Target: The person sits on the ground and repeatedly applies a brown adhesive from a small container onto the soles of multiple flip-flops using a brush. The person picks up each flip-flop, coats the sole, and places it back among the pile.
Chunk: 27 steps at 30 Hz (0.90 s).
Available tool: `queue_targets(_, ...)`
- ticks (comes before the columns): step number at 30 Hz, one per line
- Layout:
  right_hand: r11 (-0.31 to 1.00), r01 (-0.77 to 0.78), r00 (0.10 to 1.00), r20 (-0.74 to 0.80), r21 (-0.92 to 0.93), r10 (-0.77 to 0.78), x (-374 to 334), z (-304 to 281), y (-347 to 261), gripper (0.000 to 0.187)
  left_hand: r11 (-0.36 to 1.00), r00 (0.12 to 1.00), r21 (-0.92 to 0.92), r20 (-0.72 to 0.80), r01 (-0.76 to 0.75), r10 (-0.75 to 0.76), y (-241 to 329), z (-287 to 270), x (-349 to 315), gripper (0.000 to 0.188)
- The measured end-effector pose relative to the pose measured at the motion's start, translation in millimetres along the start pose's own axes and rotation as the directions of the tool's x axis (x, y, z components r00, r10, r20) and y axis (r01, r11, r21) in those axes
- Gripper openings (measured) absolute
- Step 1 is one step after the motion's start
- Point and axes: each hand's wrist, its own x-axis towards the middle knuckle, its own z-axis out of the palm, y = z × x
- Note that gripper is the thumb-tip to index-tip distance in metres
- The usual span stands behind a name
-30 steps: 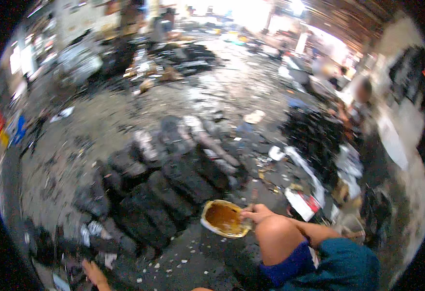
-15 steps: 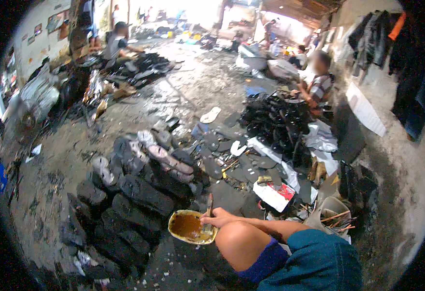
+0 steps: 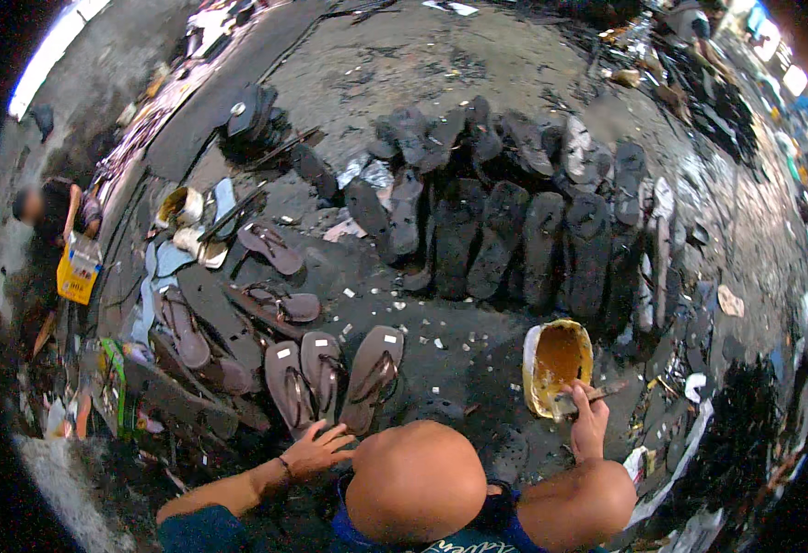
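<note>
Well, the right grip [image 3: 589,419] is clamped on a stubby brush [image 3: 609,390] at a crusty, yellow-rimmed tub [image 3: 532,373] of amber liquid [image 3: 561,352] just ahead; the left grip [image 3: 314,453], spread loosely, is beside shiny-strapped brown sandals [image 3: 319,361].

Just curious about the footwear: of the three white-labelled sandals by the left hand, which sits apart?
Of those three, the rightmost sandal: its labelled end slants right, with a gap between it and the middle sandal, which lies close beside the leftmost sandal.
</note>
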Motion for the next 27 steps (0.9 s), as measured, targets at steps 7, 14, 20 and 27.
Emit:
queue_targets(7, 0.995, -0.017, 0.992, -0.127, -0.100, 0.004, -2, -24, 1, 0.032, 0.735, 0.403, -0.672, -0.650, 0.091, -0.644, -187, -132, 176, 0.023)
queue_targets(14, 0.999, 0.021, 0.973, -0.228, -0.043, -0.030, 0, -88, 48, 0.029, 0.150, -0.133, -0.810, -0.269, 0.567, -0.954, -432, -105, 322, 0.054)
queue_targets(20, 0.924, 0.057, 0.958, -0.239, -0.379, -0.157, 0, -46, -1, 0.031, 0.179, -0.132, -0.776, -0.320, 0.605, -0.938, -509, -45, 278, 0.052)
queue_targets(27, 0.540, 0.370, 0.869, 0.076, -0.756, -0.490, 50, 13, -21, 0.027, 0.715, -0.096, -0.651, -0.753, 0.255, -0.651, -326, -10, 183, 0.036)
